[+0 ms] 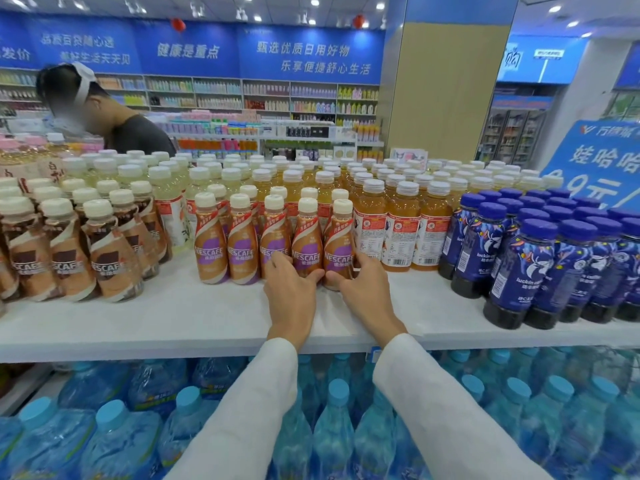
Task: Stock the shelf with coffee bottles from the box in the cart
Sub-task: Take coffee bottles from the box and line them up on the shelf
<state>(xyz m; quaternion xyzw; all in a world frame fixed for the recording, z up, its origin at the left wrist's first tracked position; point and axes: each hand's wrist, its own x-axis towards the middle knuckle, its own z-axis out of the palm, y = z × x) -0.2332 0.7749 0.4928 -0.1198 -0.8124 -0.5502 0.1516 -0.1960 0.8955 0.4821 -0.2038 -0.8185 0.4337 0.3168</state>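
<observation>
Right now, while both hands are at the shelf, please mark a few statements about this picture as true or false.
1. The left hand and the right hand each grip a purple-label Nescafé bottle that stands on the white shelf. True.
2. The dark blue Luckin coffee bottles stand to the left of the purple-label Nescafé row. False: they stand to its right, beyond the orange drink bottles.
3. Water bottles with light blue caps fill the level below the shelf. True.
4. The purple-label Nescafé bottles have purple caps. False: their caps are cream; the purple caps are on the Luckin bottles.
</observation>
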